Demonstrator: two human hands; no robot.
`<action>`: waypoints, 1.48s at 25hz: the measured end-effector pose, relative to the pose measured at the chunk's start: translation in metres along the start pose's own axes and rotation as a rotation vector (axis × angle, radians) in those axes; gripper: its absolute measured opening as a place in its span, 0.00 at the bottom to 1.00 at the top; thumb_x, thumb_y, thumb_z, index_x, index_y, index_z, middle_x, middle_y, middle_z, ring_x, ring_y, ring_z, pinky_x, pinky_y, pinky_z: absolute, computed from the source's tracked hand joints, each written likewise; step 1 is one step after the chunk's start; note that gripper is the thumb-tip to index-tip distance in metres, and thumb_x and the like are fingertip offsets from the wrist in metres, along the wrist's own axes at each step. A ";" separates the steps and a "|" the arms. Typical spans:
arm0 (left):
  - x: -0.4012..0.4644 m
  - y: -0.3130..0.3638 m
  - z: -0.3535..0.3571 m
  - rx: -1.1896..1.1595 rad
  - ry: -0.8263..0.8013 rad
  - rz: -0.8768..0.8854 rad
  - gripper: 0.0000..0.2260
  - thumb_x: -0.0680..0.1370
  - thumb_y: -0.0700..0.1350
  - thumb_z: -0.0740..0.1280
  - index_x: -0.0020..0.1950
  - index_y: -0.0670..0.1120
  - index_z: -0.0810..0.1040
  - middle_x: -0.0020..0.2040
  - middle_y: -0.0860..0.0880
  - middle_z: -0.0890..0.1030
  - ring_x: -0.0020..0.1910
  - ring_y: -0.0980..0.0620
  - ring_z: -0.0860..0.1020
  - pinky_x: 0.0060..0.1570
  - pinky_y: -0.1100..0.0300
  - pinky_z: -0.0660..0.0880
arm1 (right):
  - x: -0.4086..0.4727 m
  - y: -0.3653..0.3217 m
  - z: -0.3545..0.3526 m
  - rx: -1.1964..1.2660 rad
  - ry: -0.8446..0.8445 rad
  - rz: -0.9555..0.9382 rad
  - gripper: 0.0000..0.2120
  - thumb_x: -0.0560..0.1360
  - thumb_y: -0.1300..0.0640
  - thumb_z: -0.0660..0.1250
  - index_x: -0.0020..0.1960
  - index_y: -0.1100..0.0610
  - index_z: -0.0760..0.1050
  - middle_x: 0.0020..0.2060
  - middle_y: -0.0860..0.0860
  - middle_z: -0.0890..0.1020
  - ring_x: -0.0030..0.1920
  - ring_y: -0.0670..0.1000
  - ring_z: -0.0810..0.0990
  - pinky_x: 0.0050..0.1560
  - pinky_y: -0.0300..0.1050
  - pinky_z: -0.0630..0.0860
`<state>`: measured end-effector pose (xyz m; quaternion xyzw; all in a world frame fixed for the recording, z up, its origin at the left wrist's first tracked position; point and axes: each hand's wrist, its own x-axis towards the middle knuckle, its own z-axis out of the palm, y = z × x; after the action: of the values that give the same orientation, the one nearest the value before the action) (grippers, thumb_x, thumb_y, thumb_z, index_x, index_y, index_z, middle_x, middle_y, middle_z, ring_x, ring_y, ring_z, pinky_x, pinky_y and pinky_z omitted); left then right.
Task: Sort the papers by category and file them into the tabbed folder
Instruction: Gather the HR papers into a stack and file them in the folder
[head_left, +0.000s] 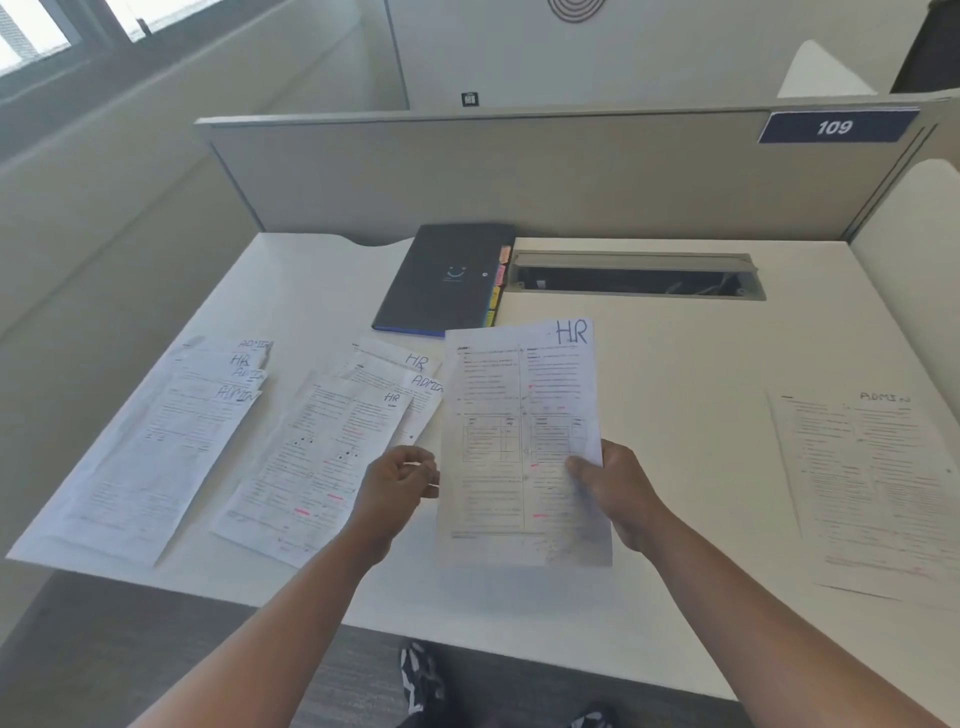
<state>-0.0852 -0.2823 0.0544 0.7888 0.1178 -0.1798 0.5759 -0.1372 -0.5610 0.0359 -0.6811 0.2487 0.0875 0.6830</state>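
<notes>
A white desk (675, 364) is filling the view, seen from above by the person working at it. At the far left a stack of papers (156, 447) is lying fanned out, with "ADMIN" and "HR" handwritten in the top corners. Just right of it a second loose pile (322, 452) is spreading toward the middle, its sheets also marked "HR" and "ADMIN". Beyond that pile, toward the far edge of the desk, a dark folder (441, 280) with coloured tabs along its right side is lying closed and flat. The left hand (397, 486) is hovering at the near end of the second pile, its fingers curling inward beside the left edge of a raised sheet; whether they are touching that sheet cannot be told. The sheet (519, 441), marked "HR" at its top right corner, is being held up over the middle of the desk. The right hand (621, 493) is pinching its right edge, thumb on the front. A cable slot (634, 275) is sitting open right of the folder. At the near right a single sheet marked "ADMIN" (878, 483) is lying flat, well apart from the others.
</notes>
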 end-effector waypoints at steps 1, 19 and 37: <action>0.006 -0.002 -0.012 -0.005 0.049 -0.005 0.02 0.81 0.39 0.69 0.53 0.44 0.80 0.44 0.46 0.88 0.42 0.50 0.83 0.47 0.57 0.76 | 0.006 0.000 0.010 0.009 0.006 0.015 0.11 0.83 0.63 0.65 0.61 0.56 0.83 0.53 0.51 0.88 0.54 0.54 0.87 0.60 0.54 0.82; 0.143 -0.055 -0.204 0.747 0.158 -0.124 0.45 0.67 0.60 0.81 0.78 0.51 0.63 0.73 0.45 0.67 0.72 0.39 0.67 0.69 0.42 0.67 | 0.068 0.017 0.179 0.229 0.093 0.312 0.13 0.81 0.67 0.67 0.64 0.60 0.81 0.59 0.56 0.87 0.61 0.61 0.84 0.69 0.64 0.76; 0.157 0.022 -0.275 0.359 0.305 0.257 0.14 0.84 0.48 0.63 0.42 0.44 0.80 0.32 0.49 0.79 0.34 0.45 0.75 0.37 0.51 0.72 | 0.063 0.003 0.173 0.125 0.229 0.216 0.11 0.82 0.65 0.67 0.61 0.56 0.82 0.57 0.53 0.87 0.57 0.58 0.85 0.64 0.60 0.80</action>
<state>0.1067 -0.0312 0.0819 0.9048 0.0684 -0.0022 0.4203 -0.0461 -0.4063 -0.0044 -0.6122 0.4018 0.0666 0.6778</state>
